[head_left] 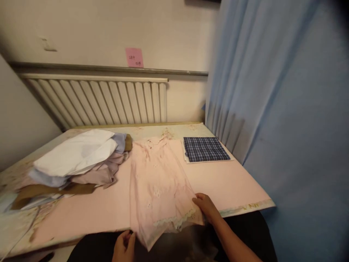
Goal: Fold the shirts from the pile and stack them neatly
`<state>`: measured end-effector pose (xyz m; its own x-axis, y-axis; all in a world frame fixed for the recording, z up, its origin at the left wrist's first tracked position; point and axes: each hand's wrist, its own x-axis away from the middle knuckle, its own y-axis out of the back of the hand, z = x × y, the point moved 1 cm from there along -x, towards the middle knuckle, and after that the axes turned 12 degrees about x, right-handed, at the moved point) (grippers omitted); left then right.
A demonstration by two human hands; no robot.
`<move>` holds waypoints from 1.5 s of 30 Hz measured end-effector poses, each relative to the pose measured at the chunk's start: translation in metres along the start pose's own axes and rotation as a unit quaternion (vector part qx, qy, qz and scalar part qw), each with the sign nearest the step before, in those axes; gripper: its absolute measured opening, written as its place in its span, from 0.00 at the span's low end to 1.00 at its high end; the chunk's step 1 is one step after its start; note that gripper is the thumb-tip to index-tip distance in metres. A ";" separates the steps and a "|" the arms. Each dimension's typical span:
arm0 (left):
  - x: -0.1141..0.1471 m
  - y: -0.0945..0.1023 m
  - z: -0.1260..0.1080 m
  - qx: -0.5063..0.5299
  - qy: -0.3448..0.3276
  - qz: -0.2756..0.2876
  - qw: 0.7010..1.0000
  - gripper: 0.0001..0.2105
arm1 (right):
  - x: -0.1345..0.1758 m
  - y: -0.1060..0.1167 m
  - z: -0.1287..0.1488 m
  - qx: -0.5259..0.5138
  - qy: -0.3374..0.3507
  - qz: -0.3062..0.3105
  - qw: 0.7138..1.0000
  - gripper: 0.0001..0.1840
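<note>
A thin pale pink garment (158, 178) with small cut-out patterns and a scalloped lace trim lies spread on the table, its lower end hanging over the front edge. My right hand (207, 207) pinches its right side near the bottom between thumb and fingers. At the lower left, my left hand (124, 246) is curled with thumb and forefinger closed at the garment's left edge. The fabric between those fingertips is mostly hidden. One bottom corner of the garment droops between my hands.
On the left of the table (89, 218) lies a loose heap of clothes (79, 153), white on top. A folded dark blue plaid cloth (205, 149) rests at the right back. A blue curtain (272, 91) hangs along the right side. Behind stands a radiator (103, 100) below a pink note (134, 57).
</note>
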<state>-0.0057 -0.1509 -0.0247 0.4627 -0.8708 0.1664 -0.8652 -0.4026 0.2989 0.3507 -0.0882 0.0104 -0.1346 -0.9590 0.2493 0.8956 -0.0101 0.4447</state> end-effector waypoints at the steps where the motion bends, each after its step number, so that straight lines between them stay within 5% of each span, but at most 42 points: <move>1: 0.002 -0.001 0.003 0.035 0.022 0.009 0.999 0.28 | 0.001 0.000 -0.001 -0.001 0.002 0.005 1.000 0.14; 7: 0.008 -0.021 0.006 0.262 0.116 0.068 0.956 0.29 | 0.004 -0.002 -0.006 -0.049 -0.003 0.033 0.998 0.18; 19: 0.031 -0.019 -0.005 0.369 0.116 0.123 0.914 0.24 | 0.010 -0.002 -0.014 -0.087 -0.030 0.099 0.991 0.21; 31: 0.034 -0.016 -0.002 0.170 0.027 0.016 0.985 0.07 | 0.011 0.002 -0.017 -0.038 -0.117 0.095 0.988 0.23; 34: 0.046 -0.010 -0.014 0.071 -0.057 -0.040 0.995 0.12 | 0.007 0.003 -0.023 -0.039 -0.128 0.095 0.986 0.23; 36: 0.051 -0.008 -0.027 -0.044 -0.160 -0.048 0.985 0.17 | 0.005 0.003 -0.026 -0.045 -0.134 0.095 0.985 0.24; 39: 0.044 -0.014 -0.047 -0.193 -0.280 0.014 0.940 0.22 | 0.004 0.003 -0.028 -0.054 -0.147 0.100 0.983 0.27; 45: -0.014 -0.050 -0.079 -0.313 -0.292 0.098 0.898 0.25 | 0.007 0.002 -0.024 -0.082 -0.167 0.112 0.976 0.29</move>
<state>0.0464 -0.0962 0.0323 -0.0257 -0.9809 -0.1929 -0.5559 -0.1464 0.8183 0.3613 -0.1017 -0.0077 -0.0332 -0.7969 0.6032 0.9705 0.1185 0.2100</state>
